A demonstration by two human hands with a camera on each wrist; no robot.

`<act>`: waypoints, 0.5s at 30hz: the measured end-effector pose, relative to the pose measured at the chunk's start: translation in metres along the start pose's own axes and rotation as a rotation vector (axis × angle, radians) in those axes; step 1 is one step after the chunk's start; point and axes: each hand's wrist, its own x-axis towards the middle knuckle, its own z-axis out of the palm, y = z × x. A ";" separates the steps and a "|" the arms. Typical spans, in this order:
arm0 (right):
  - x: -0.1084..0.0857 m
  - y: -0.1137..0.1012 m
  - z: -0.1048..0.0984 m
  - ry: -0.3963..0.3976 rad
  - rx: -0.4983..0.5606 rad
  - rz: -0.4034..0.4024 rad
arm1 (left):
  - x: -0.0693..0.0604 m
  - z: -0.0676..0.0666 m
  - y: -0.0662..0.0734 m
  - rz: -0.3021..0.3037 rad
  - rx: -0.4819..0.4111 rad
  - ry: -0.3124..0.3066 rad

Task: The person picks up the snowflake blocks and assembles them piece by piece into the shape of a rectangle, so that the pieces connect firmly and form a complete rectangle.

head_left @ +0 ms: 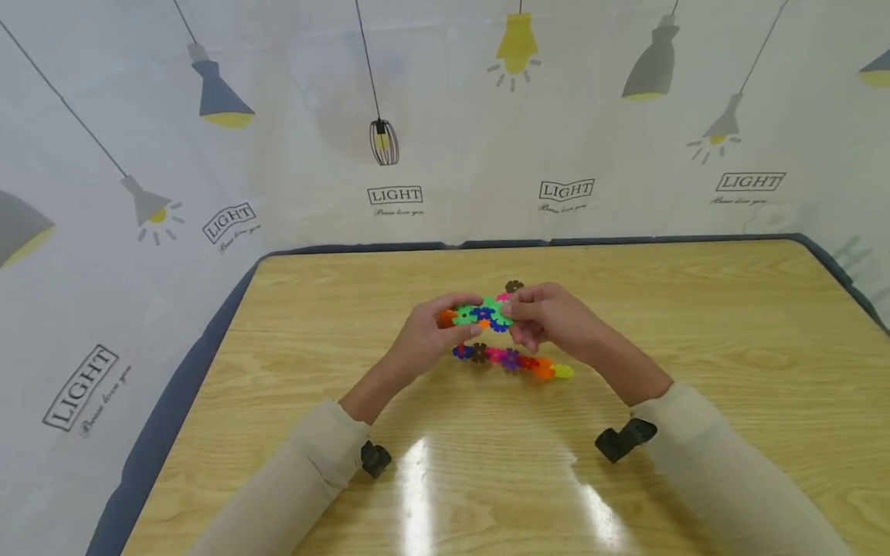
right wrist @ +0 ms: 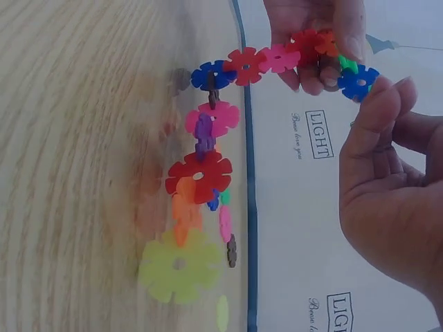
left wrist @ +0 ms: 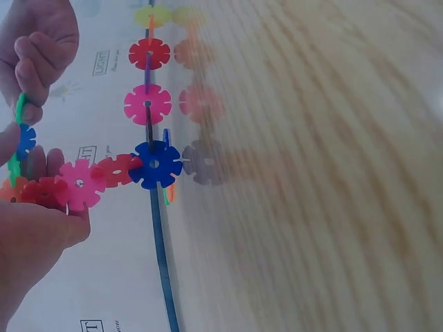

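Coloured plastic snowflake discs are slotted together into a chain (head_left: 511,358). My left hand (head_left: 426,333) holds its raised part between thumb and fingers, around orange and green discs (head_left: 464,315). Close by on the right, my right hand (head_left: 559,318) pinches a green disc between thumb and finger, beside a blue disc (right wrist: 358,84). From the left hand the chain runs down through a pink disc (left wrist: 80,184) to a blue disc (left wrist: 156,164) low over the table. The row then continues to a yellow disc (right wrist: 181,266) at its end.
A brown disc (head_left: 514,286) and a pink one show just beyond my right hand. The wooden table (head_left: 334,309) has a dark edge at the back. Behind it hangs a white cloth (head_left: 459,93) printed with lamps. Each sleeve has a black wrist mount (head_left: 626,439).
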 end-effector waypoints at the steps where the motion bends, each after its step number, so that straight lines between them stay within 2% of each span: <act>1: 0.000 -0.001 0.001 0.007 -0.008 0.001 | 0.000 0.000 0.000 0.000 0.009 0.009; 8: 0.000 -0.008 0.008 0.073 -0.070 0.032 | 0.000 0.001 0.001 -0.021 0.067 0.034; 15: 0.002 -0.010 0.013 0.101 -0.105 0.010 | 0.001 0.000 0.002 -0.043 0.083 0.035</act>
